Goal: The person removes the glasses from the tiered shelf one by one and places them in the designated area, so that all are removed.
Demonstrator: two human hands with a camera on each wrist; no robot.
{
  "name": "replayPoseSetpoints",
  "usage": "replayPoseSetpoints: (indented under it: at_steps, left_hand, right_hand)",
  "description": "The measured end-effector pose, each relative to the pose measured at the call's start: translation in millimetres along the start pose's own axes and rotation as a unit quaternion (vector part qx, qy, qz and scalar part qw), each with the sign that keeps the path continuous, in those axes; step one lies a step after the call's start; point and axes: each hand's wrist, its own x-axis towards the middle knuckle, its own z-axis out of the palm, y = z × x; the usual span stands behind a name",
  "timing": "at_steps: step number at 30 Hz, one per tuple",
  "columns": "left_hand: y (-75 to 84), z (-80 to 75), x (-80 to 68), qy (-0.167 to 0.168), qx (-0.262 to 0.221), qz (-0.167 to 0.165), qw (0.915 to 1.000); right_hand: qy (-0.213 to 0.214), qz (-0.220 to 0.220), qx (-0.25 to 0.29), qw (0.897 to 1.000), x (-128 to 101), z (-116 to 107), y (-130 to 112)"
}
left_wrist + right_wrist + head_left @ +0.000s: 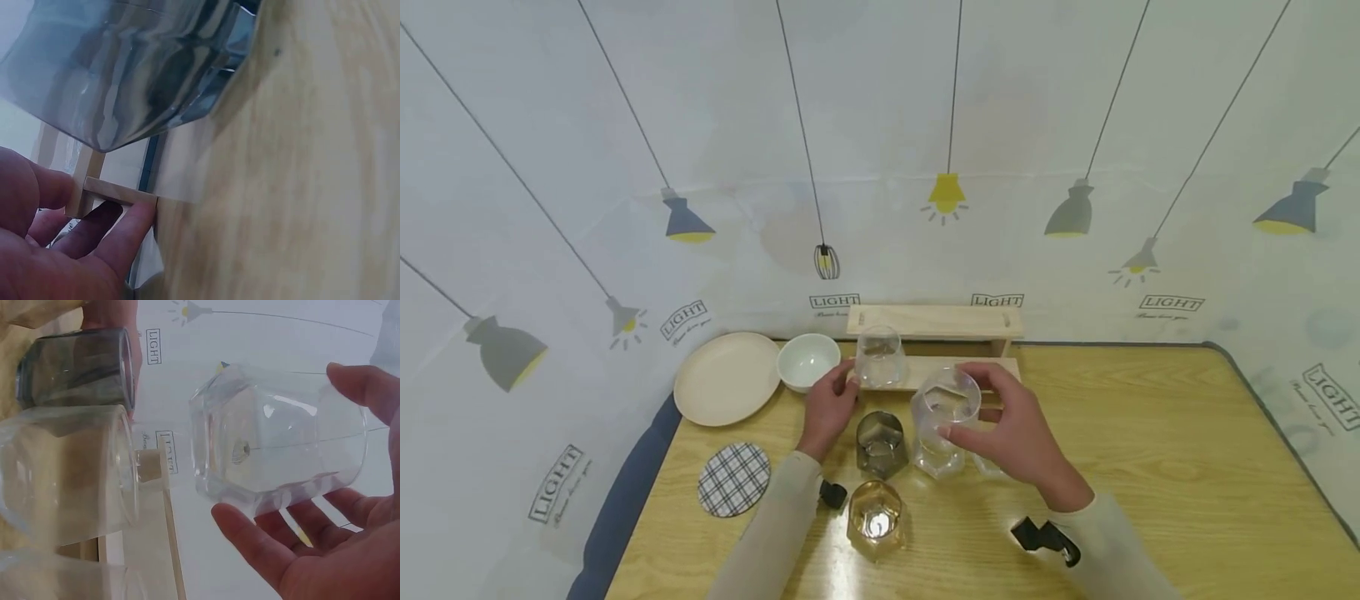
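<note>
My right hand (1015,429) holds a clear faceted glass (281,437), thumb on one side and fingers on the other, raised off the table. Below it, another clear glass (938,460) stands on the table, and a third (988,465) is mostly hidden behind the hand. With thumb and fingers, my left hand (830,412) grips the left end of a two-step wooden rack (119,190). One clear glass (880,357) stands on the rack's lower step, beside that hand. A smoky grey glass (882,444) and an amber glass (876,512) stand nearer me.
Left of the rack are a small white bowl (808,362) and a large cream plate (727,379). A round checked coaster (734,479) lies on the wooden table (1150,467) at left. Behind the rack rises a lamp-printed wall covering (880,150).
</note>
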Motion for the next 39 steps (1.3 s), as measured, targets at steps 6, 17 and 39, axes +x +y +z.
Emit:
replayPoseSetpoints:
  at_steps: [6, 17, 39]
  left_hand:
    - [-1.4, -1.4, 2.1, 0.006, 0.020, 0.007, 0.9998]
    - [-3.3, -1.3, -0.6, 0.004, 0.035, 0.023, 0.9991]
    - [0.9, -0.7, -2.9, 0.002, 0.023, 0.020, 0.9995]
  right_hand:
    - [0.009, -0.035, -0.013, 0.999, -21.0, 0.1, 6.6]
    - [-0.034, -0.090, -0.006, 0.995, -65.7, 6.4, 26.2]
    - [-0.117, -0.001, -0.004, 0.993, -89.9, 39.3, 67.2]
